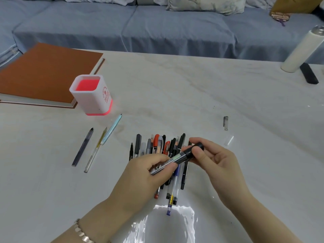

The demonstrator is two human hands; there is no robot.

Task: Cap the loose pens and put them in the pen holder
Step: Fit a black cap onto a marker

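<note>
Right of the white, red-based pen holder (91,95), the left hand (145,174) grips a black-and-silver marker (172,160); the right hand (217,160) pinches its black cap (196,149).

We see brown notebook (43,72) far L of the fingers (198,152), white bottle (301,50) & black case (309,73) far R, sofa (175,32) beyond.

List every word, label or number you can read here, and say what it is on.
Nothing here is legible.
Pen holder: red print on its side, too small.
Marker: barrel label print, blurred.
Pen pile: white barrel marks, too small.
</note>
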